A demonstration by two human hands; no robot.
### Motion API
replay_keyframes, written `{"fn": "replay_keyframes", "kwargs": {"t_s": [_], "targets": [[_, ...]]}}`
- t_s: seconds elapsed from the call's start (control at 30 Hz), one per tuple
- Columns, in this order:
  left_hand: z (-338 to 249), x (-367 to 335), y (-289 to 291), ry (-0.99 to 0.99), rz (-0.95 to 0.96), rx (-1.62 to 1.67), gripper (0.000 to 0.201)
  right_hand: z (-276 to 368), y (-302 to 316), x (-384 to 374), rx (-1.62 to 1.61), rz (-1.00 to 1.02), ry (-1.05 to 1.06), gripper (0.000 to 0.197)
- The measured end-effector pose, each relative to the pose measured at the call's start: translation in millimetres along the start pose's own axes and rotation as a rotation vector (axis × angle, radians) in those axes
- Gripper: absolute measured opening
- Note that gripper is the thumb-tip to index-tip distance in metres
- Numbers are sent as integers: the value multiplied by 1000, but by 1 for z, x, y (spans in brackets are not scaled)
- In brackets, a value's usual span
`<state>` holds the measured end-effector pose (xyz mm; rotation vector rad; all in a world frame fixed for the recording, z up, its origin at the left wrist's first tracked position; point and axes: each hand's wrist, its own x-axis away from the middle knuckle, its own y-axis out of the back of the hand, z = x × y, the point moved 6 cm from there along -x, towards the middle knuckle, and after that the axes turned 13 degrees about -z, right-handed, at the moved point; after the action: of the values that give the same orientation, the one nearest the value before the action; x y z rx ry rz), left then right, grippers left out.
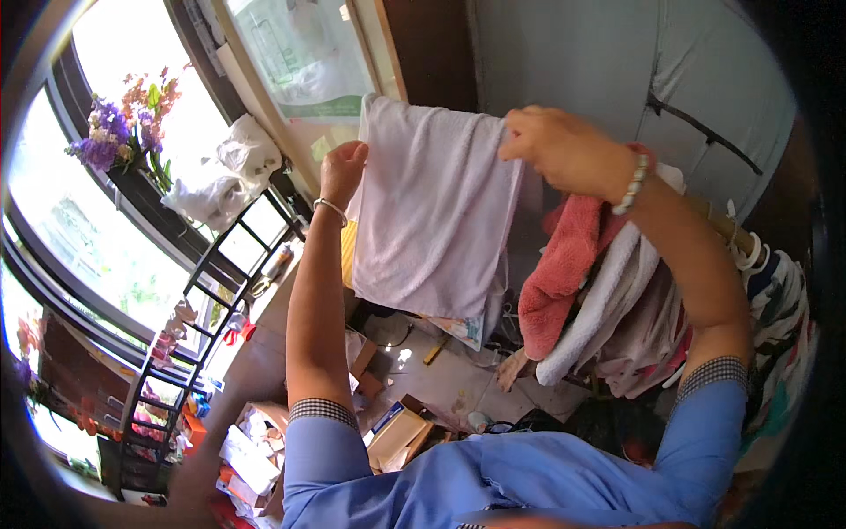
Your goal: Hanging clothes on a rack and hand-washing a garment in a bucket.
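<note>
A pale, pinkish-white towel hangs spread out in front of me, with soft folds running down it. My left hand is closed at its left edge, thumb and fingers pressed together. At the upper right edge, the curled fingers of my right hand pinch the cloth. What bears the towel's top edge cannot be made out. Below my right forearm hang a coral-red towel and a white towel, apart from my fingers.
More laundry hangs at the right. At the left, a black metal rack stands by the window, with flowers and a white plastic bag above. Open cardboard boxes sit low on the tiled floor. Grey panels rise behind.
</note>
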<state>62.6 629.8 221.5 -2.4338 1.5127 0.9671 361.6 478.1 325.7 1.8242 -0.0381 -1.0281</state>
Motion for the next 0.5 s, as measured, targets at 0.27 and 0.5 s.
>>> {"fn": "replay_keyframes", "kwargs": {"t_s": [0.27, 0.5], "targets": [[-16, -22, 28, -151, -341, -287, 25, -15, 8, 23, 51, 242, -11, 5], [-78, 68, -22, -210, -48, 65, 23, -36, 95, 80, -96, -168, -447, 28]]}}
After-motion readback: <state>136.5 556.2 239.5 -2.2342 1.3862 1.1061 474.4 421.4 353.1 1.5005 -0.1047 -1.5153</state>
